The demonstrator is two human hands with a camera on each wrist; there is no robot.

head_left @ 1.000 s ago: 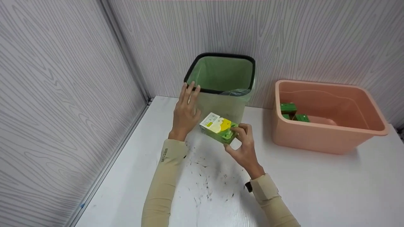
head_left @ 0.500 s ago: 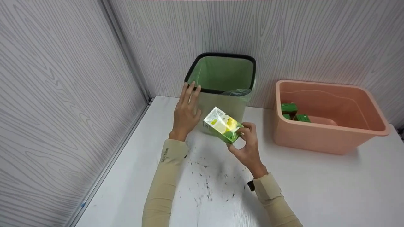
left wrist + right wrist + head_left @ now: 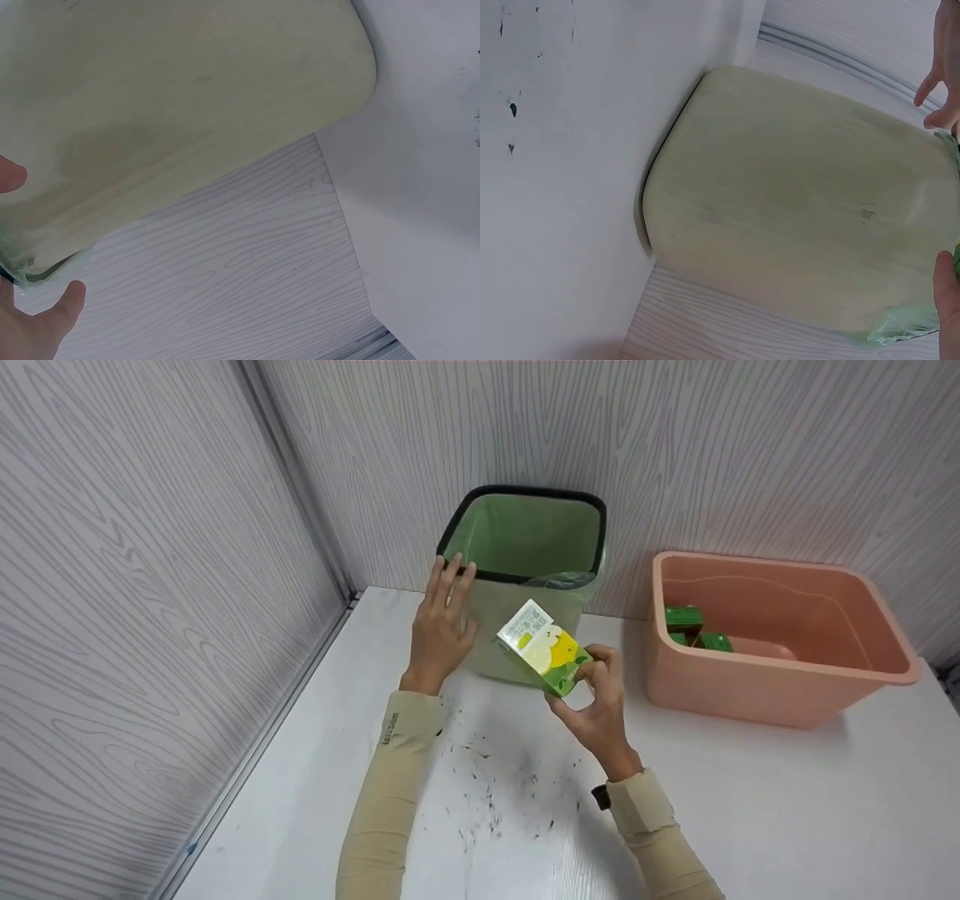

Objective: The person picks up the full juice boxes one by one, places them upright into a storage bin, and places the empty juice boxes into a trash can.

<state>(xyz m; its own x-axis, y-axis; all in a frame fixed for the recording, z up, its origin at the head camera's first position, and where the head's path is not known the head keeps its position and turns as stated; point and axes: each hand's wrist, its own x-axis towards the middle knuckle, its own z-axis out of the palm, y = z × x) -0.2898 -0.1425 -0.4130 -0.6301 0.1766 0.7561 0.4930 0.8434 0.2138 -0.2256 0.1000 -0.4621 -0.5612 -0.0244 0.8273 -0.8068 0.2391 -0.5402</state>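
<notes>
In the head view my right hand point(image 3: 596, 712) pinches a small green, white and yellow carton point(image 3: 544, 649) by its lower right end, thumb below and fingers above. The carton is tilted in front of a pale green bin point(image 3: 491, 615) with a black rim and a clear liner. My left hand point(image 3: 439, 630) lies at the bin's front left corner, its straight fingers reaching over the rim. The left wrist view shows the bin's side wall point(image 3: 195, 97) with a thumb point(image 3: 10, 174) against it. In the right wrist view only a green sliver of the carton shows.
A pink tub point(image 3: 750, 686) stands to the right, several green boxes point(image 3: 684, 619) in its left end. Dark specks point(image 3: 491, 802) lie on the white table point(image 3: 337, 780) between the arms. Grey wood-grain panels point(image 3: 360, 442) rise behind and at the left.
My right hand has shifted slightly right, turning the carton so its white end points higher toward the bin rim. My left hand stays at the same corner.
</notes>
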